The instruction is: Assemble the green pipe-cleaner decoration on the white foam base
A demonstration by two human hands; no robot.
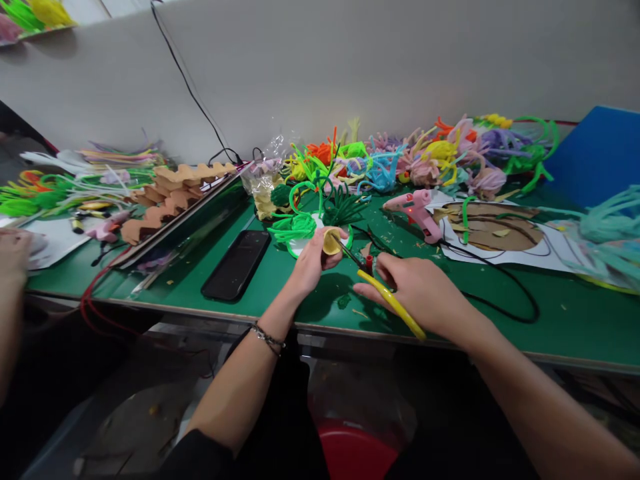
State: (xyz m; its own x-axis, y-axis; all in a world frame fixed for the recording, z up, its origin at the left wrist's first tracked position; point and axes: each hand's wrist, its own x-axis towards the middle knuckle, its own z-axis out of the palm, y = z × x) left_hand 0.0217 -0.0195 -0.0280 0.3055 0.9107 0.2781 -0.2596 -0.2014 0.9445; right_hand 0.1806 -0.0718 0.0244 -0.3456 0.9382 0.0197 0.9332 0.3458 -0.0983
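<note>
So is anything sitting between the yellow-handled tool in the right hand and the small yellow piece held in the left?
Nothing visible. The left hand holds the yellow piece up off the green table, and the tip of the yellow-handled tool in the right hand already reaches its edge. The pink glue gun lies behind, well apart.

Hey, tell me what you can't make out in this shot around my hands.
- Head view: the yellow piece in the left hand is mostly covered by the fingers; its shape is unclear.
- The yellow-handled tool in the right hand: its tip is too small to identify.
- Another person's hand is cut off by the left edge.
</note>
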